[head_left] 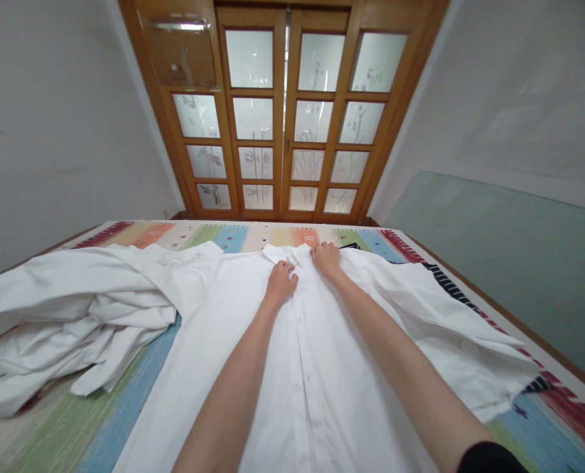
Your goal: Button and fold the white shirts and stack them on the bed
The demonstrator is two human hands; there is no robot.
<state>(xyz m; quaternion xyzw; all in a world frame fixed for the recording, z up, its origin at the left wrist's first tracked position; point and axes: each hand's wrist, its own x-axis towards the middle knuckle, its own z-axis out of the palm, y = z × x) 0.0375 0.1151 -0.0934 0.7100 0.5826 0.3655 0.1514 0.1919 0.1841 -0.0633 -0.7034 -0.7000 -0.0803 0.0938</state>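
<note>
A white button-up shirt [238,328] lies spread out front side up, its collar [275,252] at the far end and its button placket running down toward me. My left hand [281,281] is closed at the top of the placket, just below the collar, fingers bent on the fabric. Right of the collar, my right hand [326,258] has its fingers curled onto the cloth near the collar's edge. The fingertips of both hands are partly hidden. The shirt's right-side sleeve [450,315] stretches out toward the bed-like surface's edge.
A crumpled pile of white cloth [90,315] lies to the left. Underneath is a multicoloured striped cover [119,387]. Black-and-white striped fabric [450,284] shows at the right. Beyond stand wooden doors with glass panes [288,118], and a pale green panel [509,256] leans on the right wall.
</note>
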